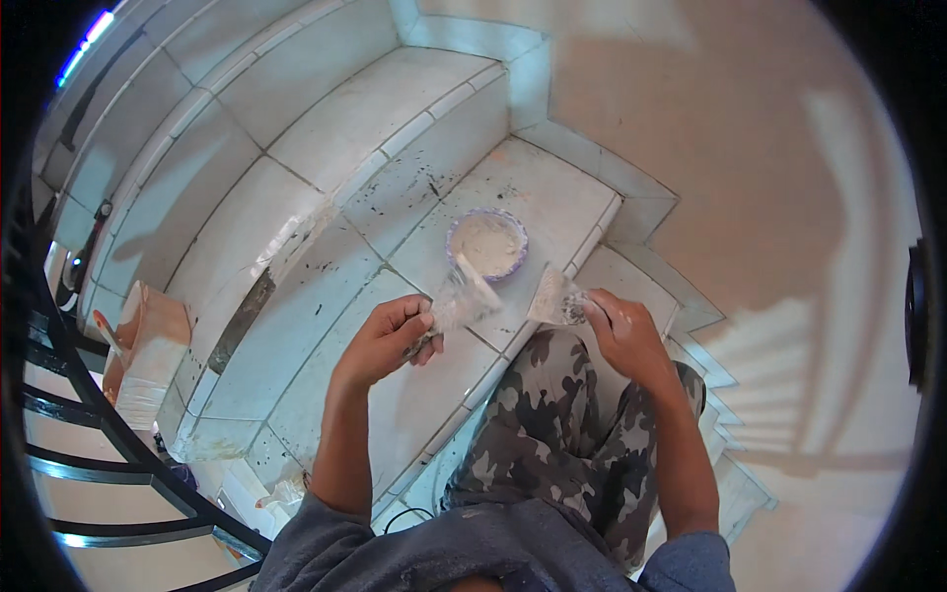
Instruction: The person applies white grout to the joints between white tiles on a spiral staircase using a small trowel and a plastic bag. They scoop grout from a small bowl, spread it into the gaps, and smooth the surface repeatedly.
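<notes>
My left hand [391,340] is closed on a putty knife [464,301], its blade smeared by motion and carrying pale paste along the far edge. My right hand [627,333] grips a second putty knife [552,296], whose broad blade is coated with whitish paste and points left. The two blades are a short way apart, above the tiled step in front of my knees. Just beyond them sits a round purple-and-white bowl [526,243] with off-white paste [486,243] inside. The left blade's tip overlaps the bowl's near rim; whether they touch I cannot tell.
Tiled steps [434,212] with dark specks curve up to the left. One riser has a broken gap [242,321]. An orange bucket [153,340] with a handled tool stands left, near a black metal railing [109,419]. A beige wall [730,128] borders the right.
</notes>
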`<action>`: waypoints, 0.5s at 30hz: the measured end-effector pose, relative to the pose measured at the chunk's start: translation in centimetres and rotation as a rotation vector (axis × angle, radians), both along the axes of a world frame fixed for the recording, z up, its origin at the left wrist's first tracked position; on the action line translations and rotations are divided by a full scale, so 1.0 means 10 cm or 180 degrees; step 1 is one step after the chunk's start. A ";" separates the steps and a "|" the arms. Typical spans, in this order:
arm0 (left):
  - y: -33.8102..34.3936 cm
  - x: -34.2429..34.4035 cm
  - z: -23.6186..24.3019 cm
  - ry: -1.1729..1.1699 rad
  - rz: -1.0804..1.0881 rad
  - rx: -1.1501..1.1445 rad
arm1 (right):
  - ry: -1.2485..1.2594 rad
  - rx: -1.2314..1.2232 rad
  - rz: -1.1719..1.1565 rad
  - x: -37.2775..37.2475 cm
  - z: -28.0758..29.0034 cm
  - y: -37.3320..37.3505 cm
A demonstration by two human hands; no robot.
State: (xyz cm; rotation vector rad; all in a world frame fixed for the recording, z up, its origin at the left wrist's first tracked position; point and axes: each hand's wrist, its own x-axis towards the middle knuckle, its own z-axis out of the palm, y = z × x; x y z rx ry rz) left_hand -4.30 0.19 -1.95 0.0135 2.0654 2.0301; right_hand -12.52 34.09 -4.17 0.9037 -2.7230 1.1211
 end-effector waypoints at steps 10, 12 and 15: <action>0.42 0.08 -0.51 0.1542 0.1263 -0.0908 | -0.3032 -0.1728 -0.0094 0.69 0.12 -0.52; 0.40 0.11 -0.55 0.1723 0.1253 -0.1161 | -0.3161 -0.1880 -0.0110 0.70 0.14 -0.57; 0.38 0.10 -0.63 0.2062 0.1111 -0.1425 | -0.3255 -0.2011 -0.0155 0.70 0.17 -0.59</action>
